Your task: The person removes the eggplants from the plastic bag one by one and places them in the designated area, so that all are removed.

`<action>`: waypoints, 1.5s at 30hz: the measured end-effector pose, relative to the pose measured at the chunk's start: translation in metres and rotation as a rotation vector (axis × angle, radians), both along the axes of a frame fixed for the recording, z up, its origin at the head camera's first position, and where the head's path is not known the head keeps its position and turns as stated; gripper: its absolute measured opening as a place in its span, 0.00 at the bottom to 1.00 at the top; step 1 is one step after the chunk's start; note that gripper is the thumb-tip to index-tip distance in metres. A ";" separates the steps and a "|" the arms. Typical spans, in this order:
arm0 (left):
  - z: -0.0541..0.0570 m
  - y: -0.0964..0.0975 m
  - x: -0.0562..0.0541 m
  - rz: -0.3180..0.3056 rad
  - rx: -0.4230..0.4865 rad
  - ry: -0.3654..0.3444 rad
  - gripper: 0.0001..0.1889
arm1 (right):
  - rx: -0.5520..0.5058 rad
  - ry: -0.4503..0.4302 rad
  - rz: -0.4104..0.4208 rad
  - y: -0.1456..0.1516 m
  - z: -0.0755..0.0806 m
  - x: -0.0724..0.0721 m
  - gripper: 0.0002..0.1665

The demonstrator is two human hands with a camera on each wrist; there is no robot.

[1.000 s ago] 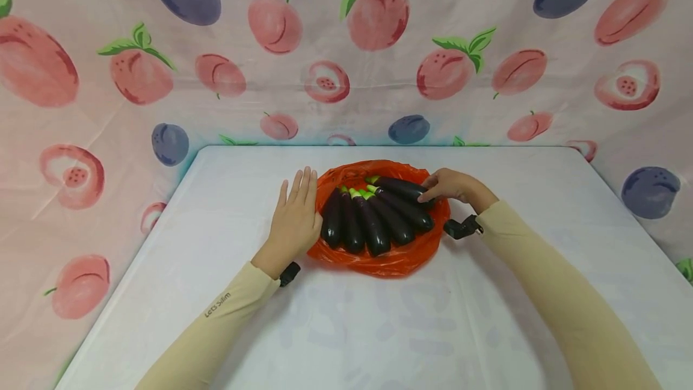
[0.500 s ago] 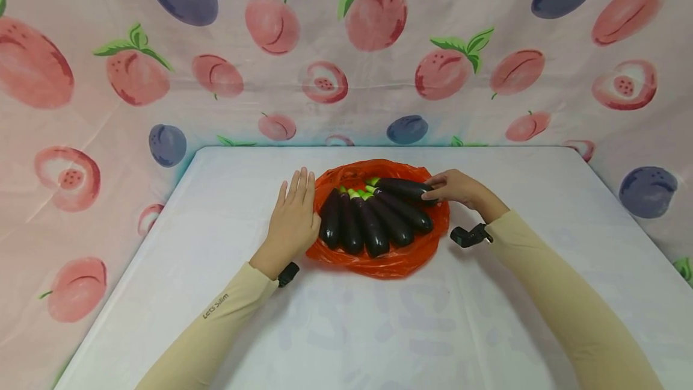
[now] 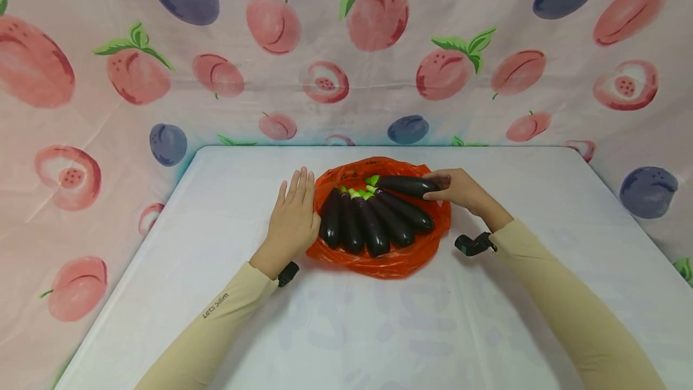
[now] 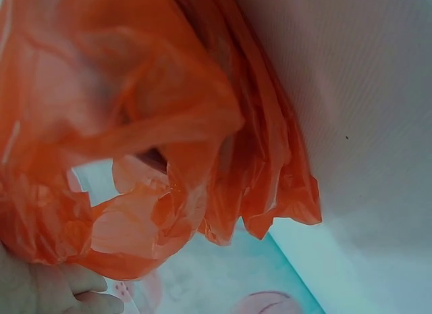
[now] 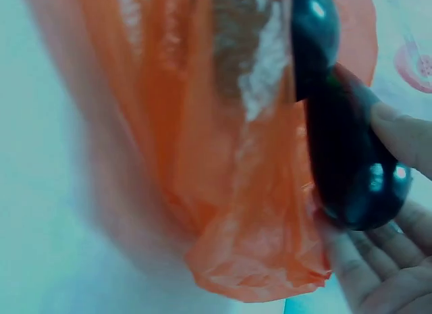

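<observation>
Several glossy dark-purple eggplants (image 3: 373, 227) with green caps lie fanned out on a crumpled orange plastic bag (image 3: 390, 266) in the head view. My right hand (image 3: 460, 188) grips the rounded end of the rearmost eggplant (image 3: 406, 185). In the right wrist view the thumb (image 5: 405, 135) presses one side of that eggplant (image 5: 354, 159), and the fingers curve beneath its end. Straight-fingered, my left hand (image 3: 292, 215) rests along the bag's left side, its thumb near the leftmost eggplant. The left wrist view has the bag's folds (image 4: 155, 111) covering most of that hand.
A white-covered table (image 3: 379, 330) spreads around the bag. Behind it and at the sides hangs a pink cloth (image 3: 379, 101) printed with fruit. Black wrist cameras, one at the left cuff (image 3: 289, 274) and one at the right (image 3: 473, 244), sit close to the table.
My right hand has shifted right, and its grip has closed round the eggplant's end. That eggplant has turned more level and moved slightly right. The left hand has stayed against the bag.
</observation>
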State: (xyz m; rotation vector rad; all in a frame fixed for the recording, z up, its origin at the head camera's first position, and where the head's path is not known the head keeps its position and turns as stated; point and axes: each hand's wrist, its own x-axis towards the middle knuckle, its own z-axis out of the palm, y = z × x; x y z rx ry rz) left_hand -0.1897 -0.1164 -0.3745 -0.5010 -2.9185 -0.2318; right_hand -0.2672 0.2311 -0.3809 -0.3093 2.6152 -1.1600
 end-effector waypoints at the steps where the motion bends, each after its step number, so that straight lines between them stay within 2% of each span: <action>1: 0.000 0.000 0.000 0.000 0.001 0.000 0.34 | 0.000 0.019 -0.005 0.000 0.000 0.001 0.30; 10: -0.003 -0.001 -0.001 -0.003 0.008 0.012 0.35 | 0.025 0.232 -0.007 -0.002 -0.003 0.007 0.29; 15: -0.004 -0.002 -0.001 -0.005 0.003 0.031 0.35 | 0.024 0.320 -0.008 -0.003 -0.001 0.011 0.29; 25: -0.005 -0.002 0.000 -0.011 0.000 0.037 0.35 | 0.031 0.410 0.076 0.003 0.008 0.023 0.30; 29: -0.006 -0.001 0.001 -0.010 0.001 0.031 0.35 | 0.006 0.456 0.067 0.010 0.012 0.026 0.31; 33: -0.006 -0.001 0.001 -0.006 -0.003 0.025 0.35 | 0.003 0.449 0.060 0.021 0.018 0.027 0.31; 41: -0.006 -0.001 0.001 0.001 -0.009 0.007 0.35 | 0.029 0.472 -0.013 0.039 0.029 0.031 0.31; 45: -0.007 -0.001 0.001 0.002 -0.009 0.008 0.35 | 0.024 0.481 -0.080 0.045 0.032 0.032 0.30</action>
